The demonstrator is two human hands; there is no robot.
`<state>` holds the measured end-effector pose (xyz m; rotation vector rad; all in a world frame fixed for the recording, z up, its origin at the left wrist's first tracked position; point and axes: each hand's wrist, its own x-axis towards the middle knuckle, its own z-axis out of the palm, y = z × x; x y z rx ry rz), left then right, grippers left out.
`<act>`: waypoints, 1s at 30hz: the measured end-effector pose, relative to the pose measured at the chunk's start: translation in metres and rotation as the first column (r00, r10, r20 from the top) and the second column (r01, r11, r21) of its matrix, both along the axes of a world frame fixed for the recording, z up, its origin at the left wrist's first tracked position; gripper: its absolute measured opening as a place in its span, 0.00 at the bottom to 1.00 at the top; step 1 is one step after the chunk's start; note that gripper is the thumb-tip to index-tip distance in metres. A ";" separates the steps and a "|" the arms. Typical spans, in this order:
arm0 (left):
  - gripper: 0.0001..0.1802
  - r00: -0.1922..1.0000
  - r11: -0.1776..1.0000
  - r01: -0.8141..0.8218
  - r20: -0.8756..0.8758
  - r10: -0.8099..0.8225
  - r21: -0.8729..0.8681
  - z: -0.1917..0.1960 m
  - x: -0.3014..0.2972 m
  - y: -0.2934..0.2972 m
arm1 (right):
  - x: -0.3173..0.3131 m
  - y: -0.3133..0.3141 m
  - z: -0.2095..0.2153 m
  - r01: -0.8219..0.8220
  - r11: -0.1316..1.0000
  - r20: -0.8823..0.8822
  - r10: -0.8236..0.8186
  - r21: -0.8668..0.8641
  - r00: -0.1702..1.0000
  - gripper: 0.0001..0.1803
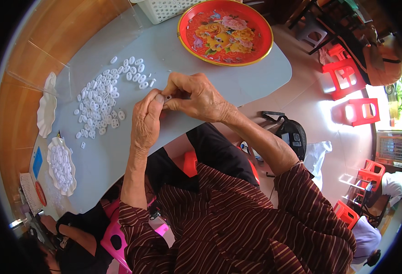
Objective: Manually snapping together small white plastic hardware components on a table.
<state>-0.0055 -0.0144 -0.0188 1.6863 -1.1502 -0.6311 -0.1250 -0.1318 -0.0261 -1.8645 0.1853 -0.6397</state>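
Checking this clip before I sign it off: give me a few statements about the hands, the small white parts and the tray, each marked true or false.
1. Both hands meet over the grey table. True.
2. The left hand and right hand pinch one small white piece between their fingertips. True.
3. The red flowered tray is full of white parts. False: no parts lie on it.
4. The loose pile of white parts lies to the right of the hands. False: it lies to their left.
5. A white dish of parts sits near the table's left edge. True.
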 end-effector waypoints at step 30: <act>0.02 0.966 0.957 0.153 0.241 -0.093 -0.246 -0.014 -0.007 0.011 | 0.101 -0.116 0.073 0.404 0.725 0.286 -0.289 -0.558 0.914 0.06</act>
